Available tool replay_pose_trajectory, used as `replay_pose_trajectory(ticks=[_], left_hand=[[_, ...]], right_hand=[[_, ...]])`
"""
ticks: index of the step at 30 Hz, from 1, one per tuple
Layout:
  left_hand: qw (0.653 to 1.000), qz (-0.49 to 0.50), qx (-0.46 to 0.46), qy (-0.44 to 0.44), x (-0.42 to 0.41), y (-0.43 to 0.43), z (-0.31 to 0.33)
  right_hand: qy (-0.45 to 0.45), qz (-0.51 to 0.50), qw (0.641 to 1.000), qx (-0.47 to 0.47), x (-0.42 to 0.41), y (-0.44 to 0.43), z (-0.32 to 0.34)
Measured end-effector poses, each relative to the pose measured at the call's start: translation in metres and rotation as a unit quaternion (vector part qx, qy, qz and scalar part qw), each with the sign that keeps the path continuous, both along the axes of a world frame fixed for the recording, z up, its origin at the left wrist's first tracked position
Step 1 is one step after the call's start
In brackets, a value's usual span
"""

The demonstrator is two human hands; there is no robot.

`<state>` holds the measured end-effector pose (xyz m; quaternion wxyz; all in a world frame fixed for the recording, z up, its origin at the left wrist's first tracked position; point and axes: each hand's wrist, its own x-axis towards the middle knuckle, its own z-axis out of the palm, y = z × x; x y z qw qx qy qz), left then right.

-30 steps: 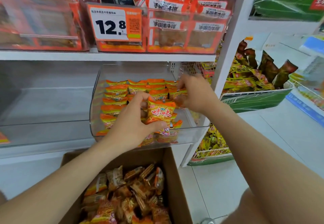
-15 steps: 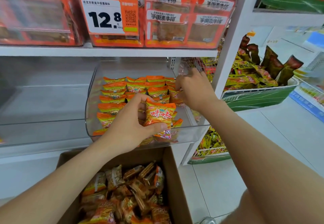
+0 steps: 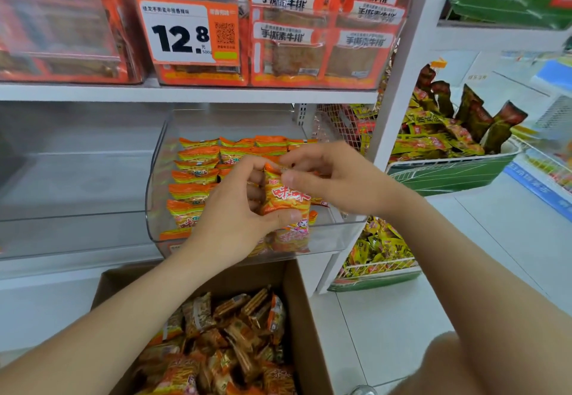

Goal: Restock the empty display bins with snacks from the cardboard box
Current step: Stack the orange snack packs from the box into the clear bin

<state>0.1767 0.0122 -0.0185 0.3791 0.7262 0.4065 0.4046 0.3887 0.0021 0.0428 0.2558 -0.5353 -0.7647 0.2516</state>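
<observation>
Holding one orange snack packet (image 3: 286, 198) in both hands above the clear display bin (image 3: 339, 233), right of centre and toward its front edge, on the middle shelf (image 3: 62, 271). Gripping it with the left hand (image 3: 235, 209), thumb across the lower front and fingers curled behind. Pinching its top edge with the right hand (image 3: 334, 178), so bringing both hands together on the same packet. Cannot tell whether further packets sit behind it in the left palm.

Noting the bin contents: overlapping rows of packets (image 3: 198, 175) along the left wall and the back, with the right front corner less filled. Noting also a bare clear bin (image 3: 77, 184) just beside it toward the left end of the shelf, and loose stock (image 3: 229, 342) heaped in the cardboard box (image 3: 297, 317) on the floor below the shelf's front edge.

Step in hand, as judged: passing the packet from left to right for placement in the rows. Restocking well advanced for this bin, not begun for its neighbour.

Next move, as judged: release the left grip, carry the packet by its top edge, and set it face up, overlapping the row nearest the right wall. Keep the pinch light to avoid crushing the contents.
</observation>
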Motion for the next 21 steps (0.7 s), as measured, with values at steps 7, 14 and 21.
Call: replay_pose_trajectory(ticks=[7,14,21], left_hand=[[0.936,-0.012,0.15,0.319,0.002,-0.001,-0.012],[0.874,-0.046,0.142,0.462,-0.003,0.002,-0.02],[0.864,-0.058,0.136,0.481,-0.006,0.004,-0.02]], right_hand=[[-0.076,-0.182,0.967,0.161,0.038,0.0,-0.002],[-0.38,-0.134,0.913,0.058,0.021,0.023,-0.018],[-0.521,-0.104,0.843,0.086,0.003,0.047,-0.04]])
